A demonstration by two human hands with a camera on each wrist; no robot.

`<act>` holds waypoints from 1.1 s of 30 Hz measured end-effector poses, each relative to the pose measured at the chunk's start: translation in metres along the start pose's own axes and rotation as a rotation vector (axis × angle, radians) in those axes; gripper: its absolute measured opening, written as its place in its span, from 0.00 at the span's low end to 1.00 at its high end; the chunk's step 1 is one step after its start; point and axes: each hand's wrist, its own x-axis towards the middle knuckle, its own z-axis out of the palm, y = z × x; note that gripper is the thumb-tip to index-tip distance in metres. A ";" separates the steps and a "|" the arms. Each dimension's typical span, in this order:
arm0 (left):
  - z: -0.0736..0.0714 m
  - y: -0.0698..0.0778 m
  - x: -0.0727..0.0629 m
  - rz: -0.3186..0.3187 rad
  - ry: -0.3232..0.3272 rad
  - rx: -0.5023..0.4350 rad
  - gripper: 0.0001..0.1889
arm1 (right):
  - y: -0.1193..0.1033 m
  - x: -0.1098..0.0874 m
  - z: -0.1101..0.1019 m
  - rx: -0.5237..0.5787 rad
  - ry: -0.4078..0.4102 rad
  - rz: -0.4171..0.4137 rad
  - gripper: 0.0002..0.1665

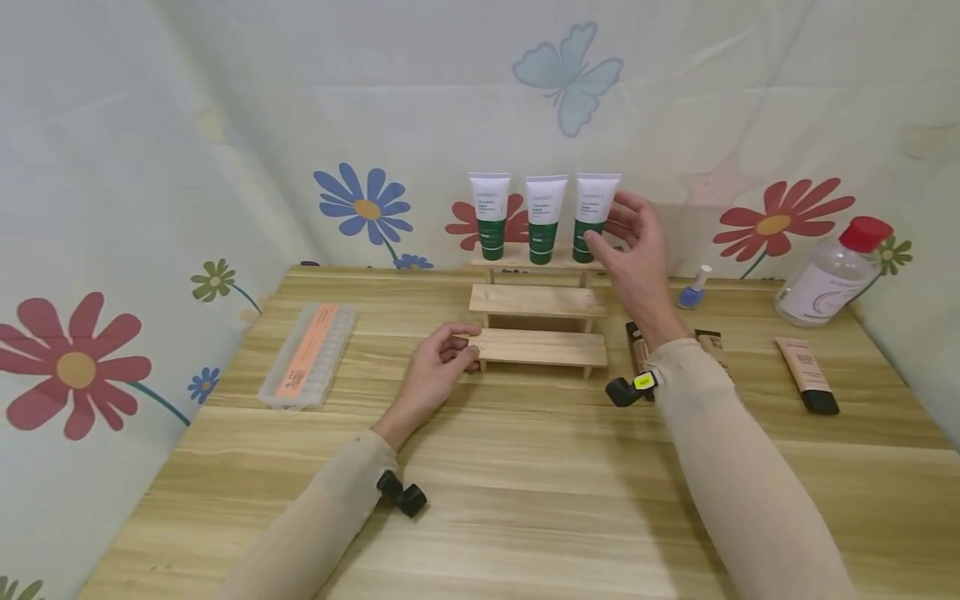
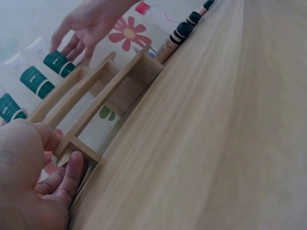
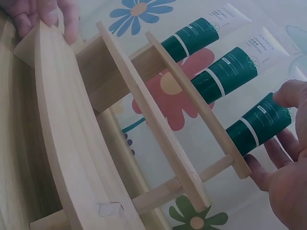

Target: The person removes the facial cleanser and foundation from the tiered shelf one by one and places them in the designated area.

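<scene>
A three-step wooden display stand (image 1: pixel 537 346) stands at the back of the table. My left hand (image 1: pixel 438 362) grips the left end of its lowest step, thumb in front, as the left wrist view (image 2: pixel 48 177) also shows. On the top step stand three green-and-white squeeze tubes, upright in a row: a left tube (image 1: pixel 491 215), a middle tube (image 1: pixel 545 218) and a right tube (image 1: pixel 597 208). With thumb and fingers on either side, my right hand (image 1: pixel 637 250) holds the right tube near its green lower part. In the right wrist view this tube's base (image 3: pixel 244 139) sits at the step's end.
A clear plastic case with an orange label (image 1: pixel 306 357) lies left. To the right are a blue nail polish bottle (image 1: pixel 693 292), a beige BB cream tube (image 1: pixel 806 371), a red-capped clear bottle (image 1: pixel 828 275) and two dark-ended tubes partly behind my right arm. A floral curtain (image 1: pixel 420 100) hangs behind.
</scene>
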 end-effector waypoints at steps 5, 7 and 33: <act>0.001 0.001 -0.001 -0.003 0.003 -0.002 0.13 | 0.002 0.004 0.003 -0.029 -0.007 -0.014 0.33; 0.001 0.001 -0.001 -0.004 0.004 -0.004 0.13 | 0.003 0.005 0.005 -0.042 -0.006 -0.020 0.32; 0.000 0.000 0.000 -0.003 0.003 -0.003 0.12 | -0.022 -0.036 -0.009 0.003 0.064 -0.013 0.29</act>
